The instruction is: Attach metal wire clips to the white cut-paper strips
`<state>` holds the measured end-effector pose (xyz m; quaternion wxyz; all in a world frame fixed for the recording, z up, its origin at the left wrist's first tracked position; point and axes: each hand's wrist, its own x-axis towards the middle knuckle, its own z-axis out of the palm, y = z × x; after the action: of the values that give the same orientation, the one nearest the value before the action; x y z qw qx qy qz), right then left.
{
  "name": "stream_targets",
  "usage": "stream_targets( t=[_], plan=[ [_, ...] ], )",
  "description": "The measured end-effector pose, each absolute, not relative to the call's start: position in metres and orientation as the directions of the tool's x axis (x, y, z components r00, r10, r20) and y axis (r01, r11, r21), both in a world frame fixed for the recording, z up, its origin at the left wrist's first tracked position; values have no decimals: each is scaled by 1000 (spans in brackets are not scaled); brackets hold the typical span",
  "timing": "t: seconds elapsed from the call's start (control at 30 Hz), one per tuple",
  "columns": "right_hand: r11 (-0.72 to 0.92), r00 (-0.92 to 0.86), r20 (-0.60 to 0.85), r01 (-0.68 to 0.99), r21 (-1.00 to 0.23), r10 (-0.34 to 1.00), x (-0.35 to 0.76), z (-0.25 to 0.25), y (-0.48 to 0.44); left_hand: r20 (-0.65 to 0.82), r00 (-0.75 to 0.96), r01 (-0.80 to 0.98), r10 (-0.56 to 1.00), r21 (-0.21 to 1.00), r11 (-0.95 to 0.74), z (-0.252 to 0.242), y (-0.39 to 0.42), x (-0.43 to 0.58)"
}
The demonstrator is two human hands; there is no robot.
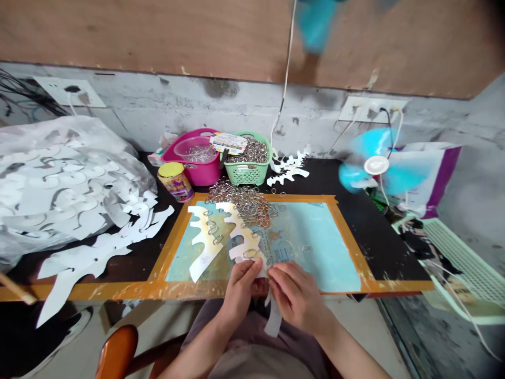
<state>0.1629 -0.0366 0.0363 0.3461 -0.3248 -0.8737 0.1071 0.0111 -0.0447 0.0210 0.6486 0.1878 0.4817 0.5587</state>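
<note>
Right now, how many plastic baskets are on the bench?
2: a pink plastic basket holding a clear bowl, and a green plastic basket of metal rings to its right. Others could be hidden.

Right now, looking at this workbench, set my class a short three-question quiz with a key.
1. True or false: the green basket holds metal rings.
2. What do the left hand and right hand hold? A) a white cut-out strip B) a can C) a fan
3. Fill in the blank: the tape around the board is ____.

Key: 1 true; 2 A; 3 orange.
</note>
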Motion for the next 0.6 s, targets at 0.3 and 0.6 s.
stream_targets(
  t=[0.3,0.6],
  plan=[
    [562,-245,508,278,-779,826,170,31,-39,-318,28,-419,948,857,300,27,-47,11],
    [16,-278,-5,75,-997,960,158,41,-38,-185,66,-527,981,828,191,19,-55,4]
  ],
)
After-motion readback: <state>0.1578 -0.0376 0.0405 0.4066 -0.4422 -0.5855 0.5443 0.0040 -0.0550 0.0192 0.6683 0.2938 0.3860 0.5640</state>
